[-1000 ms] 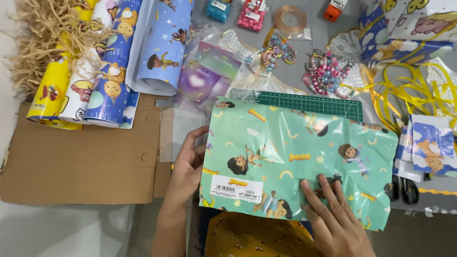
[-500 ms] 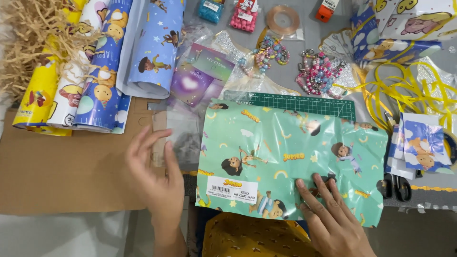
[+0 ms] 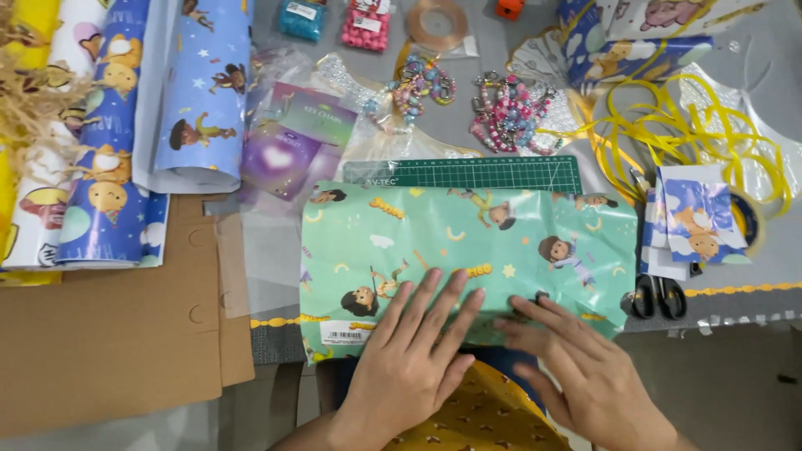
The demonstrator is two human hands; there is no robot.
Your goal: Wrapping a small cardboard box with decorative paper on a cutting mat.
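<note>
Both hands lie flat, fingers spread wide and gripping nothing, on the near edge of a green wrapping-paper pack (image 3: pixel 468 242) printed with cartoon children: the left hand (image 3: pixel 413 347) covers the lower middle of the pack, beside its white label, and the right hand (image 3: pixel 576 359) presses just to the right of it, fingertips touching the paper. The pack lies across a green cutting mat (image 3: pixel 476 173), whose ruled far edge shows above it. To the left sit a flat brown cardboard sheet (image 3: pixel 109 334) and a clear plastic sleeve (image 3: pixel 259 250), with rolls of blue cartoon wrapping paper (image 3: pixel 200 92) beyond them. Beaded keychains (image 3: pixel 510 113) lie behind the mat, and a tangle of yellow ribbon (image 3: pixel 685 125) spreads at the far right. Black-handled scissors (image 3: pixel 658 296) rest just beside the pack's right edge, under a small folded blue paper piece (image 3: pixel 697 221)
</note>
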